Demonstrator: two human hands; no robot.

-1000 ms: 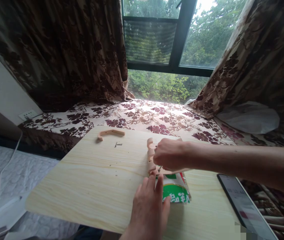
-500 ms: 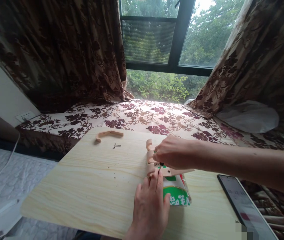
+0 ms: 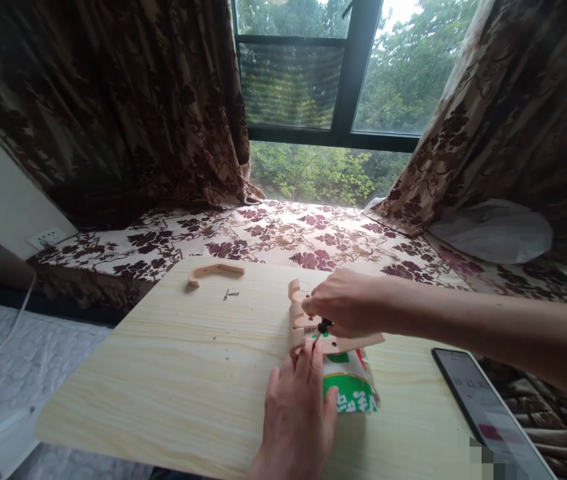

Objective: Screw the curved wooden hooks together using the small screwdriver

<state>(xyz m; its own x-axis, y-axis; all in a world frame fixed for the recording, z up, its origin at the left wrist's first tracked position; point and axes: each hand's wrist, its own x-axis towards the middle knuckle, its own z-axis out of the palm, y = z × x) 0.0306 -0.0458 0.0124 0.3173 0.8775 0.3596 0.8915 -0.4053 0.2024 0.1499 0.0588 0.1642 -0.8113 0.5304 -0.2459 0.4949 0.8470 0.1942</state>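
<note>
Several curved wooden pieces (image 3: 298,340) lie side by side at the table's middle, on a green and white packet (image 3: 350,393). My left hand (image 3: 298,400) rests at the nearest piece, its fingertips pressed on the wood and around a thin shaft. Above the pieces, my right hand (image 3: 340,303) is closed round a dark-handled tool (image 3: 324,325), most of it hidden in the fist. The tool's thin shaft points down toward my left fingertips. Dark holes show in the wood.
On the pale wooden table (image 3: 163,373), another curved wooden piece (image 3: 218,269) and a few screws (image 3: 230,294) lie at the back left. A phone (image 3: 488,413) lies at the right edge. Behind are a floral-covered ledge (image 3: 273,233) and a plastic bag (image 3: 493,230).
The view has shifted slightly. My right fist has turned a little, so more of the dark tool shows. My left hand stays on the wooden piece.
</note>
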